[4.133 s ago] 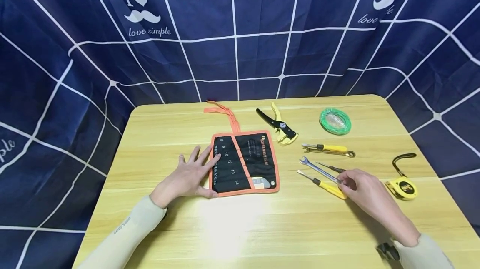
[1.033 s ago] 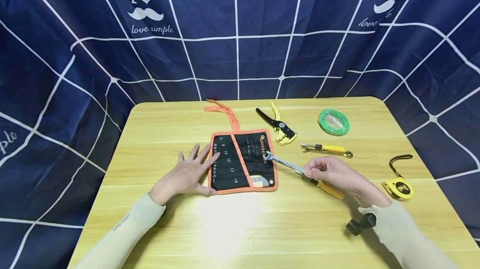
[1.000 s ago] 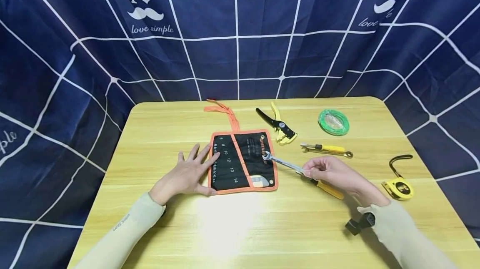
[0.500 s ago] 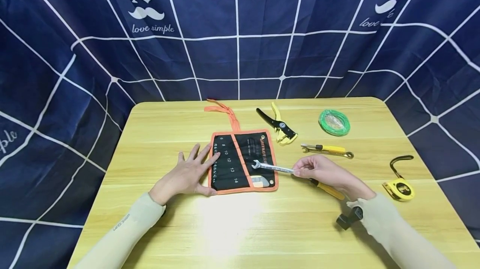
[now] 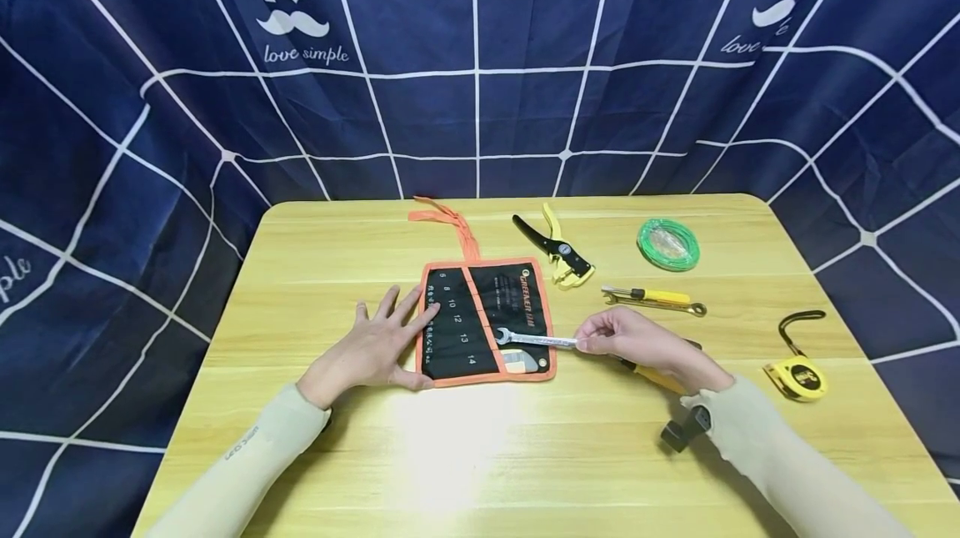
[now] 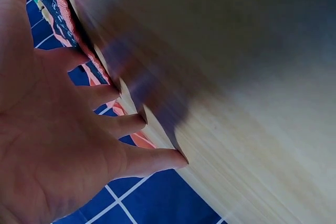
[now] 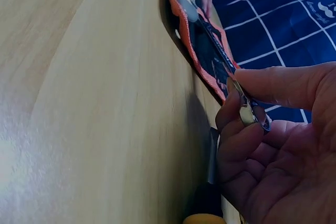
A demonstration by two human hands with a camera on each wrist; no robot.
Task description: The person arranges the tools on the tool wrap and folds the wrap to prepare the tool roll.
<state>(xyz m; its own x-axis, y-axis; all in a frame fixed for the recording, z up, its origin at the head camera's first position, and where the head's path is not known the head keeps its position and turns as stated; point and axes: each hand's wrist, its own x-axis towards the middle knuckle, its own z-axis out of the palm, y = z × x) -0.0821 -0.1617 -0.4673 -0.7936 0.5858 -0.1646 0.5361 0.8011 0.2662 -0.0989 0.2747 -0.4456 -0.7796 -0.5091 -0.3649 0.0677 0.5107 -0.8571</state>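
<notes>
Wrench (image 5: 534,339), a small silver one, is pinched at its near end by the right hand (image 5: 637,339); the grip is narrow, thumb and fingertips (image 7: 247,90) closing on the flat shaft. In the right wrist view the shaft (image 7: 220,53) runs away from the fingers towards the orange edge of the pouch. The open head of the wrench lies over the right flap of the tool pouch (image 5: 487,319), at about 9 o'clock from the right hand, close above a wrench head that sticks out of the bottom pocket (image 5: 520,364).

On the other side, at 9 o'clock from the pouch, the left hand (image 5: 375,348) lies flat with fingers spread and straight; it holds nothing, and the fingertips (image 5: 431,312) press on the left border of the pouch. The left wrist view shows the same spread fingers (image 6: 107,94) against the orange border.

The pouch is unrolled in the middle of the table (image 5: 480,455), and its orange tie strap (image 5: 448,225) points to 12 o'clock. Under the right wrist lies a yellow-handled screwdriver (image 5: 651,376). At 12 o'clock from the right hand are another screwdriver and wrench (image 5: 652,299), further the wire stripper (image 5: 558,250) and the green wire coil (image 5: 669,243). At 3 o'clock rests a yellow tape measure (image 5: 801,373).
</notes>
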